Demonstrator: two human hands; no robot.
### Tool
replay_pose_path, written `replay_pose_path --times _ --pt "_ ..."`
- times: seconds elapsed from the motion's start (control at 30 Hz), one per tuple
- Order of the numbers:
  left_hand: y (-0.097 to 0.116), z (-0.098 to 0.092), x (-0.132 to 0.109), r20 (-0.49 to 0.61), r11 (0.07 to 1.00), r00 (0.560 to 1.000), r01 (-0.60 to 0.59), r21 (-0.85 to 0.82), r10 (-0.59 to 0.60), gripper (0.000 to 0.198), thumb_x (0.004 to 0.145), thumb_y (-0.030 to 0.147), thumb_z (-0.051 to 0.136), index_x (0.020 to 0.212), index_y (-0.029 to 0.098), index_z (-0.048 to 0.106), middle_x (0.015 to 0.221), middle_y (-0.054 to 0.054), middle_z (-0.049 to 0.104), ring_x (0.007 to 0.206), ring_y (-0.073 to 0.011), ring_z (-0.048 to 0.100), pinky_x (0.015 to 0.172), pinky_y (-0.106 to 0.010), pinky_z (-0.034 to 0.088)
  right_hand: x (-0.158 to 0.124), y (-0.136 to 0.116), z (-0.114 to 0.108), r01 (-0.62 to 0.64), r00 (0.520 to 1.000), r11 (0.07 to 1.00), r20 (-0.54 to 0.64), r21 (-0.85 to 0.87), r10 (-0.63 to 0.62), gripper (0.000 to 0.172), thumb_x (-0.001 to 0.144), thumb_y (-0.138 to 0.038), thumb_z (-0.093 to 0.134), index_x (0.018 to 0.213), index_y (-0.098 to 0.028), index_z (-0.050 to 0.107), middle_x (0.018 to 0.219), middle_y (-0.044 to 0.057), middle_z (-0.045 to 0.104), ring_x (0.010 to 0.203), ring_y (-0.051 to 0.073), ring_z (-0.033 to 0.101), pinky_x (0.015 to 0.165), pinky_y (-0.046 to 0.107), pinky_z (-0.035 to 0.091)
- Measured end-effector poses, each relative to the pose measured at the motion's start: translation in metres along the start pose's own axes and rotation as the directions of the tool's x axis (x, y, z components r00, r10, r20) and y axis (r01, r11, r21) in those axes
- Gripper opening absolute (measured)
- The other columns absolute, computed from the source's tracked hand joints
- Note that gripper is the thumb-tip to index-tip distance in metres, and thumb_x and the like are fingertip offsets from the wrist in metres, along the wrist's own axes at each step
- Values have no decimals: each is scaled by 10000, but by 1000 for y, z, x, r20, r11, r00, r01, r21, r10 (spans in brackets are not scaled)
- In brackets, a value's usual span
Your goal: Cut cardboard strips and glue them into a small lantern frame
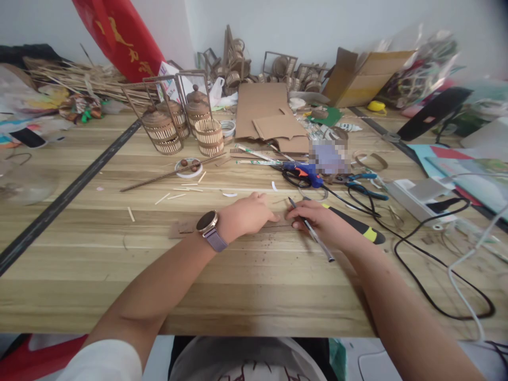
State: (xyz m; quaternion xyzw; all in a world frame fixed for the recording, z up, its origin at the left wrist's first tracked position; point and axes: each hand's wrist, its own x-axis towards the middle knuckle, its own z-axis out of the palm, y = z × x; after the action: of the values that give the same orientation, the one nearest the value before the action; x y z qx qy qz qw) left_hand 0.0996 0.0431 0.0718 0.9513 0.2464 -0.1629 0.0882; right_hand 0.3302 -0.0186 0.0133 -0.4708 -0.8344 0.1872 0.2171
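Observation:
My left hand [249,214] lies on the wooden table [254,280], fingers pressed down on a thin brown cardboard strip [180,229] that runs under it. A watch sits on that wrist. My right hand [317,218] meets the left hand's fingertips and grips a slim metal craft knife [315,236] like a pen, its tip near the strip. A black and yellow utility knife [359,226] lies just behind the right hand.
Several small woven cardboard lanterns [180,127] stand at the back left. Flat cardboard sheets [268,116], a blue glue gun [307,173], scissors [367,188] and black and white cables [436,264] crowd the right. Loose sticks [174,196] lie ahead.

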Motion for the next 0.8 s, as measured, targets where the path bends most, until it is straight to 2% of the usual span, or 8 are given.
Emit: replay_pose_path --times 0.13,0.33,0.57,0.8 --pt "-1 -4 2 70 998 997 -34 -54 37 550 936 152 506 1441 365 456 1180 -92 635 899 -202 642 758 -283 467 0 1 2 3 1000 1000 -9 6 -3 155 900 -252 546 965 -227 684 986 97 653 939 228 591 852 384 478" --pt "-5 1 6 19 997 998 -66 -35 67 586 904 92 506 1432 345 475 1210 -72 665 973 -217 644 767 -281 467 0 -5 -7 -16 1000 1000 19 16 16 177 885 -241 527 962 -222 685 971 88 672 927 221 603 843 370 476" --pt "-5 5 5 0 998 999 -46 -29 46 623 894 85 518 1438 382 455 1209 -73 675 961 -215 656 734 -256 468 -10 -3 -32 -160 987 987 29 -28 160 141 859 -243 498 840 -222 636 804 39 673 762 189 604 746 336 463" --pt "-5 5 6 6 998 999 -42 -40 42 639 890 75 507 1441 391 446 1231 -69 666 971 -219 659 751 -266 478 -7 -9 -29 -139 987 988 66 -72 144 125 830 -209 497 843 -225 621 791 32 678 794 195 598 790 346 452"
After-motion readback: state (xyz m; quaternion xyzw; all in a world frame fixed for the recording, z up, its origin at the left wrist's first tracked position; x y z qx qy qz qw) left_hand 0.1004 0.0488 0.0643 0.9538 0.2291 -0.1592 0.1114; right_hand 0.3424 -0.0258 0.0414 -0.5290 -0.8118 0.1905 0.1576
